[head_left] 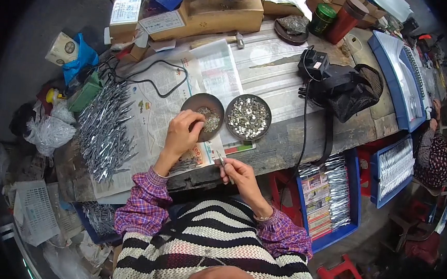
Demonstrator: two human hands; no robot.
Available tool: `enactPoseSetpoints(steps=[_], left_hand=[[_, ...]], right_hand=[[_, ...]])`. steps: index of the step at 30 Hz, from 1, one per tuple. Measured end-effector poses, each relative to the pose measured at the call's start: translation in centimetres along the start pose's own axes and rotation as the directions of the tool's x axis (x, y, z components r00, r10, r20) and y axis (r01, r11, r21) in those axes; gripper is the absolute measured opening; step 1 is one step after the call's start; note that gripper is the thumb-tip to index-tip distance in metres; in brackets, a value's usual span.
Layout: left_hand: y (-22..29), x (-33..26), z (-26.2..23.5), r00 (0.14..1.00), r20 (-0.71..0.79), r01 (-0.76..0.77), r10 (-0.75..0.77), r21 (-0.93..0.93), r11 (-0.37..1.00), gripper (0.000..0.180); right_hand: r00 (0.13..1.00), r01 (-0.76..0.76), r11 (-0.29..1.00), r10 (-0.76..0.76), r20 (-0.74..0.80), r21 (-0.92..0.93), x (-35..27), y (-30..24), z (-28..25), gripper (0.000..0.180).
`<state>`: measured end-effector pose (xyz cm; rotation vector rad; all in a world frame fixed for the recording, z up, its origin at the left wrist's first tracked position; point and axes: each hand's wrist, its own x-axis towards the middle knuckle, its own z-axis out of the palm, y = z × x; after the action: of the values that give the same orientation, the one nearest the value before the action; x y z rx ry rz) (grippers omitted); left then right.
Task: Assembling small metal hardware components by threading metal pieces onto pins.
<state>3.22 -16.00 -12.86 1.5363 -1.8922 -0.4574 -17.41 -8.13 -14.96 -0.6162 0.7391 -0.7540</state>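
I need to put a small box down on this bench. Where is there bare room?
Bare metal sheet lies between the hammer and the black bag. The newspaper between the metal pile and the left dish is open. Crowded: back edge, left end.
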Motion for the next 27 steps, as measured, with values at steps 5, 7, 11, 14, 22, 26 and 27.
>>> enactPoseSetpoints(steps=[5, 7, 11, 14, 22, 26, 27], left_hand=[[0.5, 0.1, -0.6, 0.996, -0.046, 0.070, -0.079, -0.188, 0.980, 0.007], [0.3, -0.1, -0.7, 0.980, -0.011, 0.189, -0.201, -0.291, 0.938, 0.008], [0.4, -0.3, -0.9, 0.976, -0.010, 0.203, -0.216, -0.305, 0.931, 0.007], [-0.1, -0.6, -0.7, 0.972, -0.027, 0.207, -0.233, -0.365, 0.908, 0.006], [-0.5, -0.7, -0.3, 0.966, -0.065, 0.211, -0.249, -0.358, 0.910, 0.007], [0.3, -1.5, -0.3, 0.966, -0.044, 0.222, -0.257, -0.379, 0.898, 0.009], [0.7, -1.9, -0.3, 0.965, 0.011, 0.240, -0.262, -0.441, 0.865, 0.010]], right_hand=[[0.999, 0.005, 1.000, -0.005, -0.038, 0.004, 0.0, 0.1, -0.1, 0.028], [0.998, 0.007, 1.000, -0.006, -0.055, 0.020, 0.0, 0.1, -0.1, 0.028], [0.999, 0.024, 0.998, -0.022, -0.047, 0.051, 0.0, 0.2, 0.1, 0.029], [0.999, 0.033, 0.999, -0.031, -0.036, 0.036, 0.0, 0.4, 0.0, 0.029], [0.994, 0.100, 0.995, -0.100, -0.051, 0.004, -0.3, 0.6, 0.1, 0.031], [0.989, 0.107, 0.994, -0.108, -0.096, -0.014, -0.5, 0.4, 0.0, 0.031], [0.986, 0.120, 0.992, -0.123, -0.111, -0.029, -0.5, 0.4, -0.1, 0.031]])
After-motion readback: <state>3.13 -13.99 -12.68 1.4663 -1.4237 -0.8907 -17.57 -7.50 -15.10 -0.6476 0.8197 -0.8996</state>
